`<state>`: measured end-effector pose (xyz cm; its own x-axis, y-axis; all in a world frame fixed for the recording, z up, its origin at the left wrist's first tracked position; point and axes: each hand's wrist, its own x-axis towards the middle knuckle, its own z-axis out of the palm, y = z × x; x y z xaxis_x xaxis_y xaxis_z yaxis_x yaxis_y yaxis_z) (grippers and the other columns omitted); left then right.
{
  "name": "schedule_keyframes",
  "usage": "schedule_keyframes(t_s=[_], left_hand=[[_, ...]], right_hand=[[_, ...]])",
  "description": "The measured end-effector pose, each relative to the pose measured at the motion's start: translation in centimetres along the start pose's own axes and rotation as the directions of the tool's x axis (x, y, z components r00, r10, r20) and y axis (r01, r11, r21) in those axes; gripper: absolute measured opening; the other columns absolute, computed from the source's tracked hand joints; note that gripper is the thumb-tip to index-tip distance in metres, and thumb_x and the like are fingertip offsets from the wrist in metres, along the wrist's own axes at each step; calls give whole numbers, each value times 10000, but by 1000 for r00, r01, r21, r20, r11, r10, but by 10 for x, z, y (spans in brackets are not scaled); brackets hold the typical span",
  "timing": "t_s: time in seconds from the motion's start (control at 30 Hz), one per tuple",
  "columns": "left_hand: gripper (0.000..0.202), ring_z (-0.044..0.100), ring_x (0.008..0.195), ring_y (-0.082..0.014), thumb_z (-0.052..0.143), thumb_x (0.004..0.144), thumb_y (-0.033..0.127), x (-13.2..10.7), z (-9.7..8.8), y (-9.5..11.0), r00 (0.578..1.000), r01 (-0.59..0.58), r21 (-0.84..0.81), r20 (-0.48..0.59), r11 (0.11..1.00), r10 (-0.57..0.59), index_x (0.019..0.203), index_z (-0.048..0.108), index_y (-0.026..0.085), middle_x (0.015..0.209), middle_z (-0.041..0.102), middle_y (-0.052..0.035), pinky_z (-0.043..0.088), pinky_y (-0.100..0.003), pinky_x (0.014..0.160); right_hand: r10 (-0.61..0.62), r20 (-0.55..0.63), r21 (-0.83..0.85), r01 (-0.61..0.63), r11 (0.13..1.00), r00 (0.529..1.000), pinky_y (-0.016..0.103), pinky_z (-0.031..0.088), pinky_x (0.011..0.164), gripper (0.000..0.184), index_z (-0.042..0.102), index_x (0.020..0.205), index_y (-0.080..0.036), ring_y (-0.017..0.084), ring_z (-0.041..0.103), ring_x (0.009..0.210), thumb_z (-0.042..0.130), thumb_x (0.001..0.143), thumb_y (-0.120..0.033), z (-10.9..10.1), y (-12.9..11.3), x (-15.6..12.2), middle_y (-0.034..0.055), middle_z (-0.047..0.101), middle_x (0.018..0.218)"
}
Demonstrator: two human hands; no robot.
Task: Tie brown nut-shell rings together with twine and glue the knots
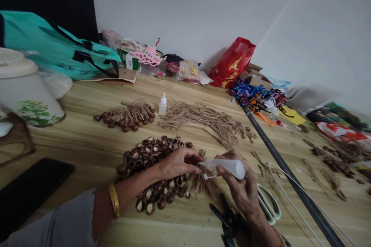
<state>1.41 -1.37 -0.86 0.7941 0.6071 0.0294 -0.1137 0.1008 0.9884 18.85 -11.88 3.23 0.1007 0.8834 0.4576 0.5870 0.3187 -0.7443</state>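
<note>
My right hand point(242, 187) grips a white squeeze bottle point(228, 166) held sideways, its nozzle pointing left. My left hand point(176, 162), with a gold bangle point(114, 200) on its wrist, pinches something small at the nozzle tip; I cannot make out what. Both hands hover over a pile of brown nut shells point(147, 154) with pale hollow openings. Twine strands point(199, 181) lie just beneath the hands.
A bundle of shells tied on twine point(127, 115), a small glue bottle point(162, 104) and loose twine point(208, 121) lie further back. Scissors point(271, 202) and black pliers point(228, 220) sit near my right wrist. A black rod point(290, 177), white bucket point(24, 88), teal bag point(58, 46), red bag point(232, 61).
</note>
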Motion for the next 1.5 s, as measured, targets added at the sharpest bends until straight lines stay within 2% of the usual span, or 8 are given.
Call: schedule_keyframes(t_s=[0.33, 0.83, 0.93, 1.0, 1.1, 1.2, 1.33, 1.5], left_hand=[[239, 610, 740, -158, 764, 597, 183, 0, 0, 1, 1000, 0, 24, -12, 1000, 0, 825, 720, 123, 776, 708, -18, 454, -235, 682], [228, 604, 740, -155, 756, 618, 169, 0, -1, -2, 1000, 1, 12, 14, 1000, -1, 835, 707, 121, 779, 697, -16, 452, -244, 703], [273, 611, 763, -163, 781, 613, 214, 1, -2, -4, 1000, 1, -28, 10, 1000, -1, 857, 705, 117, 812, 700, -31, 458, -249, 709], [317, 615, 771, -169, 802, 599, 247, 3, -2, -7, 1000, -3, -54, 6, 999, 4, 868, 704, 112, 826, 702, -46, 461, -257, 716], [346, 616, 770, -170, 819, 585, 270, 4, -3, -8, 1000, -10, -80, -6, 997, 10, 869, 703, 110, 827, 701, -55, 455, -261, 721], [336, 608, 757, -157, 821, 583, 264, 4, -3, -9, 1000, -3, -88, -24, 996, 1, 860, 702, 116, 811, 696, -43, 443, -253, 715], [339, 599, 742, -144, 823, 576, 250, 4, -3, -9, 999, 9, -100, -38, 995, -13, 863, 698, 118, 797, 691, -31, 433, -248, 717], [336, 586, 704, -129, 820, 573, 236, 5, -2, -8, 999, 28, -118, -35, 993, -32, 859, 695, 113, 754, 682, -18, 421, -239, 694]], right_hand=[[13, -1, -22, -13, 1000, 1000, 324, 468, 601, 147, 641, 807, -215, 209, 580, 707, 621, 842, -357, -1, 1, 0, 43, 610, 777], [37, 5, 44, -37, 998, 999, 279, 463, 619, 126, 660, 847, -192, 200, 588, 774, 646, 833, -317, 0, 3, -1, 55, 622, 838], [93, -7, 87, -92, 992, 996, 264, 474, 580, 148, 673, 876, -187, 184, 596, 711, 655, 823, -324, 0, 4, -1, 62, 639, 850], [149, -54, 132, -141, 981, 987, 269, 490, 588, 181, 682, 887, -183, 187, 608, 697, 666, 809, -345, 0, 6, -1, 70, 660, 855], [257, -174, 217, -217, 952, 951, 288, 504, 631, 224, 686, 871, -181, 205, 627, 708, 678, 784, -387, -1, 12, 0, 68, 688, 818], [331, -223, 300, -258, 918, 917, 286, 483, 609, 256, 688, 858, -172, 185, 603, 619, 680, 770, -412, -1, 19, 1, 41, 672, 694], [394, -194, 400, -295, 868, 898, 279, 454, 553, 295, 693, 861, -157, 166, 564, 549, 679, 763, -435, 0, 25, 3, 22, 630, 606], [465, -120, 532, -338, 776, 877, 268, 456, 544, 300, 689, 876, -167, 157, 567, 561, 693, 747, -439, 4, 24, 8, 22, 649, 658]])
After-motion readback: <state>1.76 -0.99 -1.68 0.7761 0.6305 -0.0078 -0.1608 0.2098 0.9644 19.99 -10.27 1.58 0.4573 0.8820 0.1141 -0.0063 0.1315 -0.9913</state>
